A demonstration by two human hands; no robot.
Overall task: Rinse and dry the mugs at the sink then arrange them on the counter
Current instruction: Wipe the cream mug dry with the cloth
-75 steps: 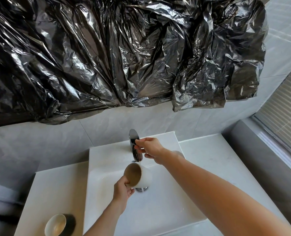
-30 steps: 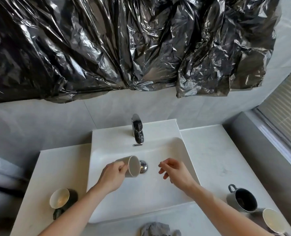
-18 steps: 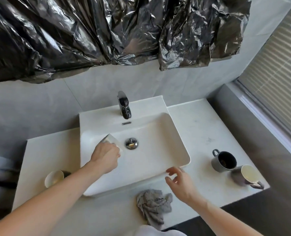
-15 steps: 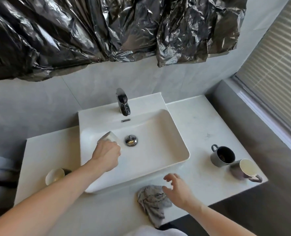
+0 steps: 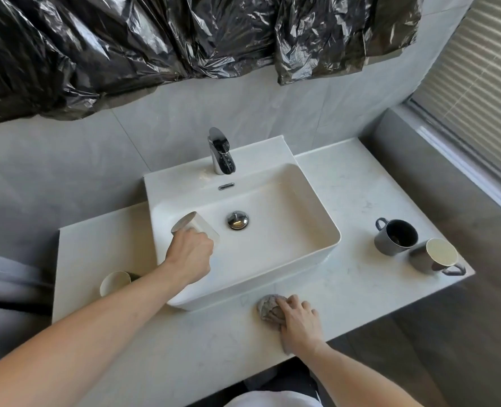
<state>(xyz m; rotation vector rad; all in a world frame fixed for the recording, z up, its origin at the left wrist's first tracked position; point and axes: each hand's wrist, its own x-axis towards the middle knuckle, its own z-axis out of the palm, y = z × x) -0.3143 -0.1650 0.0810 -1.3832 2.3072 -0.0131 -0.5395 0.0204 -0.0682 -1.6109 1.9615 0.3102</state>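
Note:
My left hand (image 5: 189, 255) grips a white mug (image 5: 192, 227) held upside down over the left part of the white basin (image 5: 290, 230), its base tilted up and left. My right hand (image 5: 297, 323) lies on a crumpled grey cloth (image 5: 268, 306) on the counter in front of the basin, fingers curled over it. A dark grey mug (image 5: 395, 237) stands upright on the right side of the counter. Beside it a grey mug with a cream inside (image 5: 435, 256) leans on its side. A dark mug with a cream inside (image 5: 115, 282) sits left of the basin.
A chrome tap (image 5: 221, 152) stands at the back of the basin, with the drain plug (image 5: 237, 220) in the middle. The white counter (image 5: 346, 183) ends at a grey ledge and a window blind on the right. Crinkled black plastic (image 5: 184, 33) covers the wall above.
My right hand left the tap, crossed the basin and came down onto the grey cloth. My left hand turned the white mug over and moved it to the basin's left side.

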